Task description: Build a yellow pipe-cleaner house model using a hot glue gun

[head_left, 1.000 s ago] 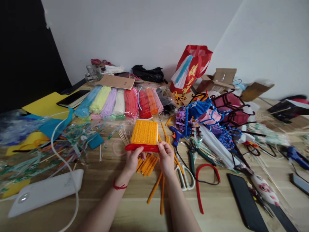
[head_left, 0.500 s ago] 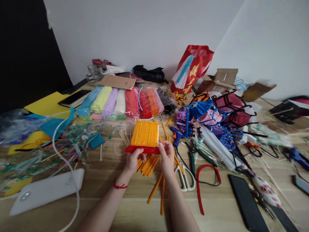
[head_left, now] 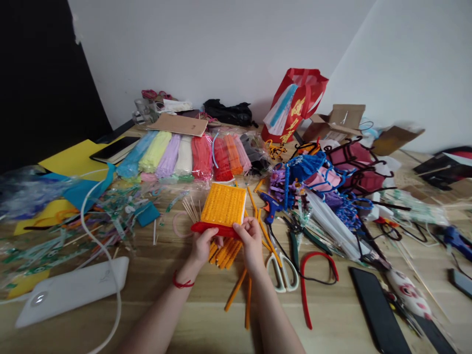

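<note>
A boxy piece covered in yellow-orange pipe cleaners [head_left: 223, 203] has a red strip [head_left: 216, 229] along its near edge. My left hand [head_left: 203, 243] pinches the red strip near its left end. At the right end, the fingers of my right hand [head_left: 251, 242] are closed on the same strip, beside the block's corner. Beneath the piece lie several short orange pipe cleaners [head_left: 225, 253], partly covered by it. Longer orange stems [head_left: 236, 290] rest on the table near my right wrist.
White-handled scissors [head_left: 282, 271], a blue glue gun [head_left: 272, 206] and green-handled pliers [head_left: 294, 246] lie to the right. Coloured bundles [head_left: 184, 155] stretch behind, with a red bag [head_left: 295, 105] at the back. A white power bank [head_left: 73, 292] and phone [head_left: 378, 309] lie nearer.
My right hand's fingertips have slid slightly left along the red strip. The yellow-orange piece has turned and shifted a little to the right.
</note>
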Demonstrator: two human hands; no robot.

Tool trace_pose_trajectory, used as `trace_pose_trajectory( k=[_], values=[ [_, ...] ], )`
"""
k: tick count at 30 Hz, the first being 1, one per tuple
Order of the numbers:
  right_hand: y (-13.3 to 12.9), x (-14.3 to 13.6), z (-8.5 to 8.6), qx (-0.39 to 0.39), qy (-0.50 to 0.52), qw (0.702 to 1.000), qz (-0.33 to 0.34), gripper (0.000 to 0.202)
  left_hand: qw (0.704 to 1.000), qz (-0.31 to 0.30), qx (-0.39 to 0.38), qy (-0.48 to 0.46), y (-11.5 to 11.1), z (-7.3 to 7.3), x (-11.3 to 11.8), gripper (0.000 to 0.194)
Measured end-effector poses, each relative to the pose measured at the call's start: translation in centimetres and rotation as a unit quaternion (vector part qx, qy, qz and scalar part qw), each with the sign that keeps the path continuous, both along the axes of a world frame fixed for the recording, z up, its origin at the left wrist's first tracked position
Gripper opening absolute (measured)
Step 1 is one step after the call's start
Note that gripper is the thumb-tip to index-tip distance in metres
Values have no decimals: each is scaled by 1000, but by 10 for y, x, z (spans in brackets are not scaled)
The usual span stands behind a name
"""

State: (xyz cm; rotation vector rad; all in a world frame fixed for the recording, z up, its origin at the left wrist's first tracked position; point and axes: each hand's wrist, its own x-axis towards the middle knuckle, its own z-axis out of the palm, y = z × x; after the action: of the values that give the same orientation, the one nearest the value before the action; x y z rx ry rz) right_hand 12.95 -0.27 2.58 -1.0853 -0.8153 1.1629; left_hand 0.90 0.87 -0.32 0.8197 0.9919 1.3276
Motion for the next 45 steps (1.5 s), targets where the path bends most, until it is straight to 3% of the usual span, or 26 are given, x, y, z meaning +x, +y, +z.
trace_pose_trajectory(
  k=[8, 26, 35, 45],
  values=[
    [0, 0, 2, -6, 2, 1000, 13, 30, 1000, -1, -16, -24, 2, 1, 1, 52],
    [-1, 1, 4, -34, 72, 996, 43, 34, 998, 43, -49, 1, 4, 3, -1, 51],
    [1, 3, -7, -22, 59, 997, 33, 35, 997, 60, -28, -35, 5, 7, 5, 45],
    [2, 5, -10, 26, 40, 998, 39, 36, 1000, 4, 20, 5, 5, 0, 0, 37]
  ],
)
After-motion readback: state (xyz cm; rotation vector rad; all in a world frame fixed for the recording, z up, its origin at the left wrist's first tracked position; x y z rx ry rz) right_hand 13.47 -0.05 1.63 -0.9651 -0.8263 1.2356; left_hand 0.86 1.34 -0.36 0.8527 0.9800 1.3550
